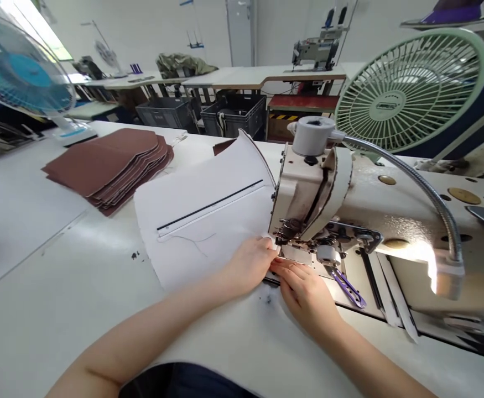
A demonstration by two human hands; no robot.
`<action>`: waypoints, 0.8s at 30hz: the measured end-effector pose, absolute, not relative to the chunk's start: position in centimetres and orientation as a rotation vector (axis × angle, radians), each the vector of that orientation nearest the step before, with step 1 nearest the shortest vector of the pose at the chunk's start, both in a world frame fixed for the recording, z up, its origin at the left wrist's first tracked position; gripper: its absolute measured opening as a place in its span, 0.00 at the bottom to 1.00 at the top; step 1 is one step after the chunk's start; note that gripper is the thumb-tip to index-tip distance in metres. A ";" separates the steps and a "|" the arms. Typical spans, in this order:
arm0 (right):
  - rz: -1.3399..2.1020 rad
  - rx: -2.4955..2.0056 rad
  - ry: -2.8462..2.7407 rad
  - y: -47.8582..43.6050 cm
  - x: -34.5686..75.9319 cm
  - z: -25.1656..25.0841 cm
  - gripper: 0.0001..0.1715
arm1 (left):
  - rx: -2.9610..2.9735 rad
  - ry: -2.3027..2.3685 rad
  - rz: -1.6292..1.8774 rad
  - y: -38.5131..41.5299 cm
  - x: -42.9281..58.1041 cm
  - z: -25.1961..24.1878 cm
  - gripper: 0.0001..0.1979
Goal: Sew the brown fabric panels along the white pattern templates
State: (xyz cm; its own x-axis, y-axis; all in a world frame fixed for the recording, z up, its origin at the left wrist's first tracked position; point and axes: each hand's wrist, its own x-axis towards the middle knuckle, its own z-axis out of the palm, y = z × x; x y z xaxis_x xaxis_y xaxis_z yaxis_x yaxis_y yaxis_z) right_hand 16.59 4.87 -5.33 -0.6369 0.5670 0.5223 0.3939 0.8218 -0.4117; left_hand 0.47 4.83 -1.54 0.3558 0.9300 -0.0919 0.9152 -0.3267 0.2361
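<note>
A white panel [200,221] with a black strip [209,205] along a slot lies on the sewing table, its right edge running under the head of the sewing machine [293,188]. Right beside the needle, my left hand [253,262] has its fingers curled closed on the panel's edge. My right hand [306,290] meets it there, fingers pressed together on the same edge at the needle plate. The fingertips of both hands partly hide the stitched spot. Purple thread snips [349,288] lie on the machine bed, right of my right hand. A loose thread trails across the panel.
A stack of brown panels [113,163] sits at the back left, near a blue fan [21,72]. Behind the machine stands a green fan [391,102]. A lit gooseneck lamp [445,271] bends over the bed. Grey crates [235,113] stand beyond the table.
</note>
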 end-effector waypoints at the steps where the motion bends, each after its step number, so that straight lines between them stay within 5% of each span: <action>1: 0.340 -0.693 -2.338 4.9 16.6 -5.3 0.20 | 2.369 1.629 0.088 4.6 0.2 -1.4 0.12; 4: 0.336 -0.673 -2.327 4.9 16.7 -5.3 0.19 | 2.416 1.590 0.163 2.9 -2.3 -0.7 0.12; 7: 0.327 -0.667 -2.336 5.0 16.8 -5.5 0.17 | 2.354 2.060 0.492 0.1 -7.2 0.5 0.22; 10: 0.316 -0.674 -2.341 5.1 16.7 -5.6 0.17 | 1.699 2.659 1.025 -2.9 -12.5 1.5 0.38; 13: 0.313 -0.696 -2.348 5.1 16.5 -5.6 0.17 | 0.940 2.319 1.335 -4.5 -15.2 1.6 0.42; 17: 0.234 -0.706 -2.401 4.7 16.7 -5.6 0.17 | 0.667 1.700 1.234 -4.8 -14.9 0.4 0.32; 22: 0.137 -0.827 -2.460 3.9 16.7 -5.9 0.16 | 0.811 1.760 1.148 -7.5 -15.5 -0.4 0.37; 24: 0.406 -0.940 -2.353 3.8 16.1 -5.7 0.15 | 0.811 1.813 1.069 -9.8 -17.0 -0.3 0.38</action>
